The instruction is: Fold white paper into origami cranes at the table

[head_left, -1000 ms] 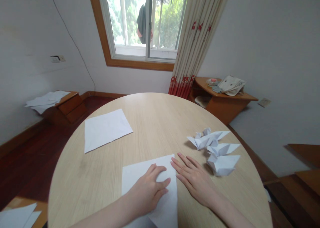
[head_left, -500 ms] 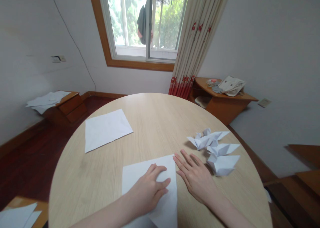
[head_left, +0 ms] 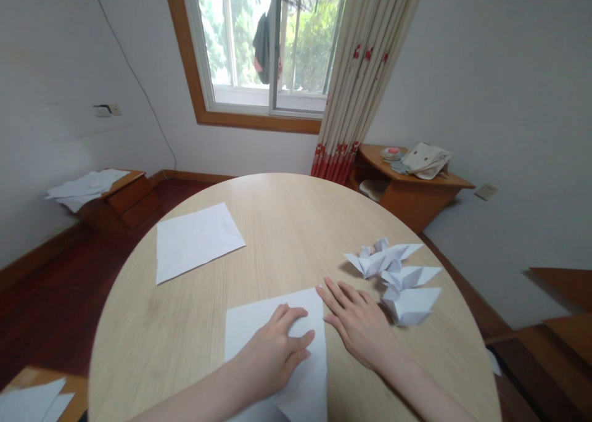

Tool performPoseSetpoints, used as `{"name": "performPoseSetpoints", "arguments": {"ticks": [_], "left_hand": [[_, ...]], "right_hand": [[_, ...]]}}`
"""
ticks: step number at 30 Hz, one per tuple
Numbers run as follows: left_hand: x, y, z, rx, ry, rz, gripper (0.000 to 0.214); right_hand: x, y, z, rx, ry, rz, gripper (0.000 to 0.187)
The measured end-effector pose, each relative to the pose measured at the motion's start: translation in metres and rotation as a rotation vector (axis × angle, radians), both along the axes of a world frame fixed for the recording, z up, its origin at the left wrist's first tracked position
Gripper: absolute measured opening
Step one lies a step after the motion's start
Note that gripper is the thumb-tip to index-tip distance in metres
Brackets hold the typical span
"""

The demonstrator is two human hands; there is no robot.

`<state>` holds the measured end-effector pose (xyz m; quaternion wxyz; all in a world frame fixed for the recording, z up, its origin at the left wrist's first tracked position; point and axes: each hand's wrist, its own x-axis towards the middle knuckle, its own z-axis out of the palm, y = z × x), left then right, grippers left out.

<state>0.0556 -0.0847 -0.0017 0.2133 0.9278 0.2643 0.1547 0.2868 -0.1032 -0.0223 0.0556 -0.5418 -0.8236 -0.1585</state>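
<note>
A folded white paper (head_left: 259, 320) lies at the near edge of a round wooden table (head_left: 287, 231). My left hand (head_left: 272, 351) rests palm-down on this paper, fingers together and slightly curled, pressing it flat. My right hand (head_left: 358, 323) lies flat on the table just right of the paper's right edge, fingers stretched out and apart, its fingertips touching the paper's upper right corner. Neither hand grips anything.
A flat white sheet (head_left: 197, 240) lies at the table's left. Three folded paper birds (head_left: 398, 274) sit at the right, close to my right hand. A low cabinet with papers (head_left: 92, 184) stands at left, a corner shelf (head_left: 411, 175) beyond the curtain.
My right hand has slid slightly left and forward, up to the paper's corner. The left hand has stayed put.
</note>
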Motion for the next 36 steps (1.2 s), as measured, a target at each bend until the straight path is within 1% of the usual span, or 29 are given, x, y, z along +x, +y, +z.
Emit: {"name": "performPoseSetpoints", "arguments": {"ticks": [3,9,13,25,28,31,36], "left_hand": [[0.000,0.000,-0.002,-0.007,-0.008,-0.002,0.032],[0.000,0.000,-0.007,0.001,-0.032,0.014,0.031],[0.000,0.000,-0.010,0.008,-0.026,0.006,0.032],[-0.001,0.001,-0.009,0.025,-0.050,0.008,0.031],[-0.002,0.001,-0.008,0.026,-0.034,0.005,0.031],[-0.002,0.001,-0.007,0.012,-0.020,0.004,0.032],[-0.002,0.001,-0.010,0.024,-0.064,0.015,0.031]], "right_hand": [[0.001,0.001,0.000,-0.010,0.012,-0.001,0.041],[-0.001,0.001,-0.003,-0.029,0.045,-0.050,0.040],[-0.003,0.001,-0.005,-0.005,0.038,-0.065,0.040],[-0.004,0.002,-0.007,0.055,-0.012,-0.027,0.042],[-0.007,0.003,-0.005,0.058,-0.031,-0.032,0.042],[-0.009,0.003,-0.001,0.028,-0.041,-0.051,0.041],[-0.008,0.001,0.003,-0.003,-0.001,-0.069,0.041]]}}
